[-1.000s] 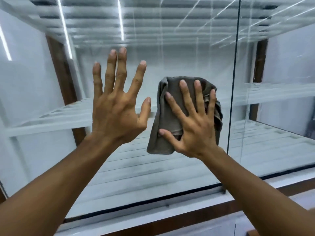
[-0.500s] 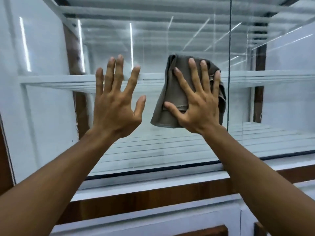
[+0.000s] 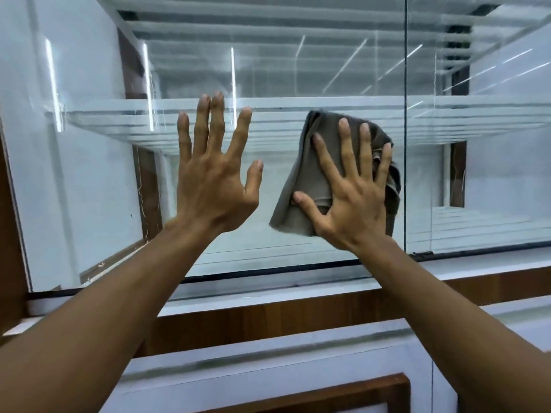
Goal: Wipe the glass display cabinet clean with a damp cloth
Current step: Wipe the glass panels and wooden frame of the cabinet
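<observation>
Head view: two bare hands, one cloth and one glass display cabinet [image 3: 268,70] are in sight, and the cabinet's front shows two panes that meet at a dark vertical seam [image 3: 405,114] on the right. One glass shelf [image 3: 298,102] crosses the inside at fingertip height.

On the left, the left hand [image 3: 213,189] is raised on an outstretched forearm, palm facing the glass and back toward the camera. Its fingers [image 3: 214,129] are straight and fanned, the thumb out to the right, and it holds nothing. Whether the palm touches the pane I cannot tell.

Just right of it, apart from the left thumb, the grey-brown cloth [image 3: 299,174] lies bunched against the left pane, close to the seam. The right hand [image 3: 353,204] presses flat on it with the wrist low. Its fingers [image 3: 346,150] are straight and spread over the cloth and the thumb reaches left across the lower fold, so nothing is gripped.

Below the glass runs one wooden strip [image 3: 268,317], then a white panel [image 3: 268,368].
</observation>
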`<state>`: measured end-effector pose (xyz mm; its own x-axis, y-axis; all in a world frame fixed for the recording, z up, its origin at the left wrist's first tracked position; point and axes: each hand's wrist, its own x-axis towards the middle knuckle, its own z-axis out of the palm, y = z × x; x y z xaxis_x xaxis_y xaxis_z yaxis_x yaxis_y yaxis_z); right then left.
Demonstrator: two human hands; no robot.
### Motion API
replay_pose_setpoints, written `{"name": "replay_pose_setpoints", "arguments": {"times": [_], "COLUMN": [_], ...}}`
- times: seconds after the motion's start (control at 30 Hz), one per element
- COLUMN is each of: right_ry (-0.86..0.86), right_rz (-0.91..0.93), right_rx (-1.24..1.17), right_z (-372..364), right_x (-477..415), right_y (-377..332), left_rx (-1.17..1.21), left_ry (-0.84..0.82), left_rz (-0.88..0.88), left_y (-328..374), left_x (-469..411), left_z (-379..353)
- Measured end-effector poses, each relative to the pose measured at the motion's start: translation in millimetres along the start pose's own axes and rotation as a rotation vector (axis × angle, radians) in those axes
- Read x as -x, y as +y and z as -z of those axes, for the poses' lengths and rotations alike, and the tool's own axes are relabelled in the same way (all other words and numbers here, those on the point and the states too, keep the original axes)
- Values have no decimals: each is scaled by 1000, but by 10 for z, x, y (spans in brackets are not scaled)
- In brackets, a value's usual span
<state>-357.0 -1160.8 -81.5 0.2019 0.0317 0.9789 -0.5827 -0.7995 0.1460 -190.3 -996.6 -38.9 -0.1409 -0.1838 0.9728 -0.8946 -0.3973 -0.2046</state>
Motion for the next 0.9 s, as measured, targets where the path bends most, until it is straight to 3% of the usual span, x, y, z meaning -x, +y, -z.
{"name": "replay_pose_setpoints", "arguments": {"times": [0.13,0.33,0.5,0.6,0.7,0.9], "right_ry": [-9,-20,-40,-18,-14,18], "right_rz": [158,-36,145,89,62,123], "right_rx": [18,-11,12,-59,-127,-234], "right_z": [15,-15,-26,-41,-57,14], "right_x": [182,251,311,287,307,305], "right_y": [98,-135,-209,-227,-252,-128], "left_rx": [-18,9,153,229,213,222], "left_ry": [-1,1,12,72,28,-147], "left_rz": [-16,-29,38,-143,-348,-293], "left_y": [-30,-41,139,452,789,768], "left_x": [6,12,49,154,270,360], "left_z": [-14,5,134,177,20,-215]}}
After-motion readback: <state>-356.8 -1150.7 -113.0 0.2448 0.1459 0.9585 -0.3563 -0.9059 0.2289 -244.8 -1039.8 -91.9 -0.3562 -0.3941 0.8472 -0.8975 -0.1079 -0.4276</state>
